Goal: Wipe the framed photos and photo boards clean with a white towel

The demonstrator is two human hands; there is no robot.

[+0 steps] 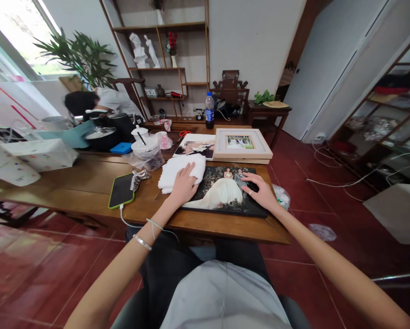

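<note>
A dark wedding photo panel [221, 192] lies flat at the table's front edge, showing a figure in a wide white gown beside one in a suit. My left hand [185, 182] rests on a folded white cloth [168, 175], fingers stretched out over it; the cloth overlaps the panel's left side. On the panel's right part lies my right hand [261, 192], its fingers spread on the picture surface. Just behind the panel are a pale framed photo [221, 147] and, left of it, another photo print [189, 138] lying flat.
Left of the cloth lies a green-cased phone [120, 192] with a white cable. Behind it stand a lidded cup in a plastic bag [146, 153], a blue box [121, 148] and dark pots [102, 137]. A cola bottle [209, 111] stands at the back. Another person [112, 99] sits beyond.
</note>
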